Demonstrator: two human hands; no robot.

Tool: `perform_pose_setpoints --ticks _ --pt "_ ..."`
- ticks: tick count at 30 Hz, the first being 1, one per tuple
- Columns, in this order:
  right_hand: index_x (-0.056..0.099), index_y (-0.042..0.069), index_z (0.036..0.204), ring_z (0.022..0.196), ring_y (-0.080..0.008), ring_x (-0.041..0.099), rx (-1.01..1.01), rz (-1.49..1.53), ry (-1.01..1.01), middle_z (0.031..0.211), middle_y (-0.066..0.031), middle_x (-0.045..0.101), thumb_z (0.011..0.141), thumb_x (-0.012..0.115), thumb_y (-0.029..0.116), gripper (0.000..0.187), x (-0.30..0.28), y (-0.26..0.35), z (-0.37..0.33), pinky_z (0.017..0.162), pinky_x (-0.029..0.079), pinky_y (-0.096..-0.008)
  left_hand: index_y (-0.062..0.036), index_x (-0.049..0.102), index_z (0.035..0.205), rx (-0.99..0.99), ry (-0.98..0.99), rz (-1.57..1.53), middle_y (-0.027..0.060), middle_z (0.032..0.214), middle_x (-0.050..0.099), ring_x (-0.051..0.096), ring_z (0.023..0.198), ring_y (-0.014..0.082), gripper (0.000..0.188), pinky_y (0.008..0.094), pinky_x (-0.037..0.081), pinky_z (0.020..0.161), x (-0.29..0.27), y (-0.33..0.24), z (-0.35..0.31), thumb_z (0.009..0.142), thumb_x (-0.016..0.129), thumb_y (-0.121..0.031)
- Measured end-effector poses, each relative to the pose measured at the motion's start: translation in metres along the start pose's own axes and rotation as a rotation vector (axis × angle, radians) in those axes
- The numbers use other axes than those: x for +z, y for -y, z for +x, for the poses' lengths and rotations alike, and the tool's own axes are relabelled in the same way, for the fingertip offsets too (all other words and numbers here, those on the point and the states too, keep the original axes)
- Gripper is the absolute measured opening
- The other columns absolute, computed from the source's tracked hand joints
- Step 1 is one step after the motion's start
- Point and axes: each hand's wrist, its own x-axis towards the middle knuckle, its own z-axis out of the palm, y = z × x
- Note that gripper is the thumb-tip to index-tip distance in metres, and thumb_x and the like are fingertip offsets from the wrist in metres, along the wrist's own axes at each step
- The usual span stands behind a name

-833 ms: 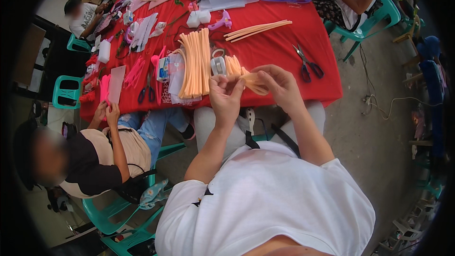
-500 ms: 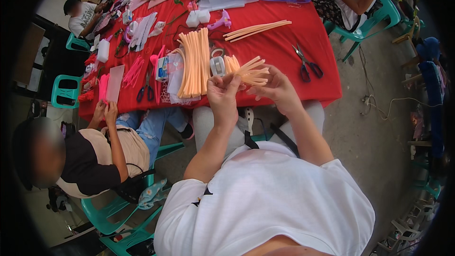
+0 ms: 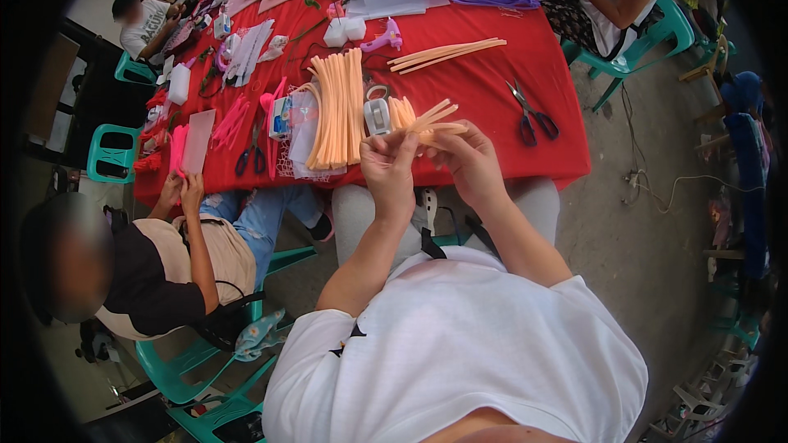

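The left hand pinches a short bunch of peach strips between thumb and fingers, over the near edge of the red table; the right hand pinches strips on the bunch's right side. Left: a larger peach bundle. Right: open scissors. Farther: loose lengths.

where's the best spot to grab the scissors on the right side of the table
Probably by the dark looped handles, reaching from the person's own side with the right hand. The scissors lie on the red cloth with their loops toward the person, while the slightly parted blades point away.
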Motion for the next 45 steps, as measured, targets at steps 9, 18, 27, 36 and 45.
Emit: perform_pose_setpoints --ticks 9,18,27,36,45 --pt "0.059 -0.001 0.102 0.079 -0.0135 0.066 -0.086 -0.283 0.076 0.091 -0.0129 0.069 0.091 0.061 0.003 0.012 -0.011 0.002 0.004 0.069 0.051 -0.0239 -0.0100 0.031 0.091 0.054 -0.017 0.048 0.0137 0.097 0.065 0.064 0.081 0.0135 0.035 0.0270 0.054 0.073 -0.002 0.006 0.001 0.089 0.063 0.004" --pt "0.062 -0.004 0.098 0.083 -0.0156 0.069 -0.161 -0.520 0.050 0.090 -0.0104 0.070 0.086 0.067 -0.003 0.013 -0.005 0.007 -0.003 0.074 0.056 -0.0243 -0.0090 0.030 0.091 0.107 0.000 0.104 0.0141 0.096 0.063 0.065 0.081 0.0139 0.035 0.0270 0.056 0.071 -0.003 0.003 -0.001 0.089 0.063 0.004" --pt "0.063 -0.005 0.091 0.074 -0.0169 0.070 -0.111 -0.367 0.028 0.092 -0.0143 0.070 0.085 0.067 -0.005 0.006 -0.013 0.021 -0.005 0.065 0.059 -0.0273 -0.0099 0.033 0.087 0.076 -0.009 0.097 0.0146 0.096 0.064 0.067 0.079 0.0153 0.035 0.0309 0.060 0.074 -0.003 0.007 -0.005 0.087 0.064 0.005" --pt "0.062 0.002 0.106 0.094 -0.0230 0.065 -0.700 -1.215 0.057 0.098 -0.0132 0.068 0.080 0.070 0.001 0.027 -0.004 0.061 -0.002 0.080 0.052 -0.0362 -0.0082 0.030 0.088 -0.055 0.124 0.226 0.0142 0.091 0.064 0.066 0.080 0.0143 0.038 0.0269 0.058 0.072 -0.002 0.004 -0.007 0.086 0.065 0.007" --pt "0.065 -0.001 0.090 0.070 -0.0338 0.062 -0.331 -1.500 0.426 0.076 -0.0175 0.062 0.085 0.065 0.013 0.015 -0.018 0.066 0.005 0.065 0.048 -0.0394 -0.0028 0.040 0.096 -0.091 0.325 0.336 0.0111 0.091 0.066 0.065 0.082 0.0111 0.028 0.0252 0.057 0.073 0.008 -0.012 -0.009 0.087 0.066 0.005"
